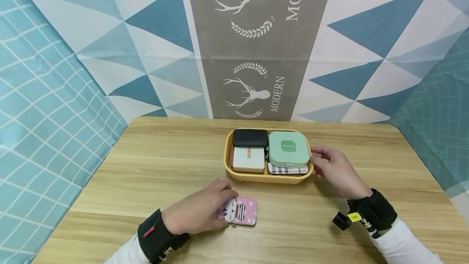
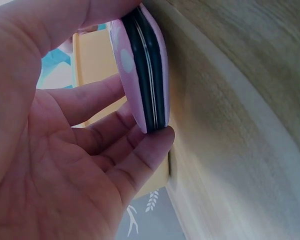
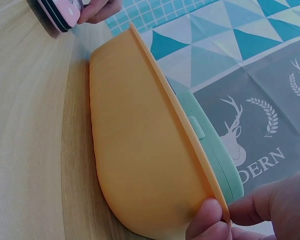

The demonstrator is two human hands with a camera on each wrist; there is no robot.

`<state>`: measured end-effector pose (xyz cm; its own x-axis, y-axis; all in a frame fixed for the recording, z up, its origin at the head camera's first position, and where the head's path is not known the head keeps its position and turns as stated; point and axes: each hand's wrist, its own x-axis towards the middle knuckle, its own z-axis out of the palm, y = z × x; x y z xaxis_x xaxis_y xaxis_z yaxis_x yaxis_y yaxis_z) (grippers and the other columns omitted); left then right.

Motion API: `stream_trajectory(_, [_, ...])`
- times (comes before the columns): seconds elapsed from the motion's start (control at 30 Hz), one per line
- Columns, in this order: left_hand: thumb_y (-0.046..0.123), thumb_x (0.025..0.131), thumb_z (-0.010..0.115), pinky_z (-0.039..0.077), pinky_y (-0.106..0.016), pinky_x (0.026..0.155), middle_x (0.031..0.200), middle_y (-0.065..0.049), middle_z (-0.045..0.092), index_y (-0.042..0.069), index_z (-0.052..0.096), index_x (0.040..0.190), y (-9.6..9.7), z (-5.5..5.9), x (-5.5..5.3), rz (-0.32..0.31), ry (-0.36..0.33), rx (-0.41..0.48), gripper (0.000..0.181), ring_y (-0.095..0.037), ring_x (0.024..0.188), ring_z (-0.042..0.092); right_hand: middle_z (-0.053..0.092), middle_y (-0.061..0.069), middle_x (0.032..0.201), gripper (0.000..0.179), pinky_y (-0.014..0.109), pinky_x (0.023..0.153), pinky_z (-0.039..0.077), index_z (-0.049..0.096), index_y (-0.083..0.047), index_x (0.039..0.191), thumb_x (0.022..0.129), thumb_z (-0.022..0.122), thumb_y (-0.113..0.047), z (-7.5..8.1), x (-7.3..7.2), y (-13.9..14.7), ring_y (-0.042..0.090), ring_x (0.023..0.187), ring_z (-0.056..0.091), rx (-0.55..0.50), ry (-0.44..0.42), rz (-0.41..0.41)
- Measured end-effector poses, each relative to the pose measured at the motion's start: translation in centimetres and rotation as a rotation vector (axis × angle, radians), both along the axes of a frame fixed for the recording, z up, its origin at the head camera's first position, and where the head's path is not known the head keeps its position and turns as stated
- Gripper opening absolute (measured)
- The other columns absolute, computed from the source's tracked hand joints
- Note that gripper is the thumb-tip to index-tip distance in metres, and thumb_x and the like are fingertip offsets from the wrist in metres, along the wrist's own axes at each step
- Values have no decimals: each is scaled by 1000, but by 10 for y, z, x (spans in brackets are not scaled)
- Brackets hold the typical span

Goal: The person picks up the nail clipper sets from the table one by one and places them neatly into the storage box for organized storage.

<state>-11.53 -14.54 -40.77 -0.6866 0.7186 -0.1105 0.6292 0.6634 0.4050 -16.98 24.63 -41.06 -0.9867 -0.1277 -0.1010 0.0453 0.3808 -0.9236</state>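
Note:
My left hand (image 1: 199, 209) grips a small pink zip case (image 1: 246, 211) with a cartoon animal on its lid, thumb on one side and fingers on the other. The left wrist view shows the dark zipped edge of the case (image 2: 127, 80), close to the tabletop. At the right end of a yellow-orange basket (image 1: 264, 178), my right hand (image 1: 338, 172) pinches the rim between thumb and fingers. Inside the basket lie a black case (image 1: 250, 138), a white box (image 1: 249, 159) with orange letters, a mint-green box (image 1: 289, 150) and a plaid item (image 1: 287, 170) partly hidden beneath it.
The basket stands on a wooden table (image 1: 165, 154), towards its back edge. Behind the table hangs a patterned cloth (image 1: 256, 48) with deer and triangles. Blue gridded cloth (image 1: 47, 105) covers the left side. Both wrists wear black straps with cameras.

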Motion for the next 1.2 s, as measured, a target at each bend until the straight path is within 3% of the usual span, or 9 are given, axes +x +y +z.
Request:
stream_trajectory(0.27, [23,87,86,48,-21,90,121,8,52,12,65,139,-1,4,0,9,-17,19,57,-7,108,47,59,21,115,48,32,68,55,42,9,154,113,50,-15,2,1,0,26,87,62,-11,0,3])
stream_trajectory(0.53, [21,83,86,47,-20,82,118,8,51,10,65,139,-5,10,2,15,20,62,61,-7,103,47,60,20,114,48,31,67,55,43,9,154,113,49,-16,1,1,-1,25,87,61,-9,-4,-3])
stream_trajectory(1.2, [18,82,84,48,-20,79,118,8,50,12,64,139,-12,28,2,35,80,98,61,-8,102,47,59,20,114,47,31,66,55,43,9,153,113,50,-15,-1,-1,-2,24,86,61,-24,-10,-19])
